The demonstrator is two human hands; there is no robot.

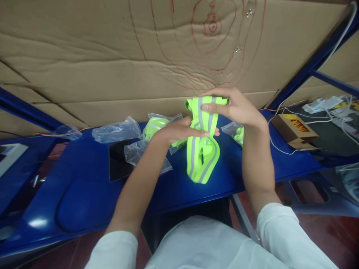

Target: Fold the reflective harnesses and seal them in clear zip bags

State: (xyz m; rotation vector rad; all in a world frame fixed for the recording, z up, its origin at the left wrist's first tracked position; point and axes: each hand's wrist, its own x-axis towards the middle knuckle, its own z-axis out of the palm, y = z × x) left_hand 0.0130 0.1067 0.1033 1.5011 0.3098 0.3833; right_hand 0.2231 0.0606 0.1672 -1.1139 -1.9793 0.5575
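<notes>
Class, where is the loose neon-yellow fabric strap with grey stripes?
In the head view, the strap is right of centre, held by the left hand and right hand over the blue table, near the brown cardboard panel.

A dark flat slab (116, 164) lies on the blue table (86, 186) below red-marked cardboard (84, 37), a brown box (288, 132) at right.

A plain white shirt (207, 248), faintly bluish, has a rounded front with soft creases. Left of that shirt front, the left sleeve (114, 248) ends in a straight hem; right of it, the wrinkled right sleeve (286, 231) has a cuff-like band. Beyond the shirt, the left grip (176, 130) and right grip (243, 107) are bare.
</notes>
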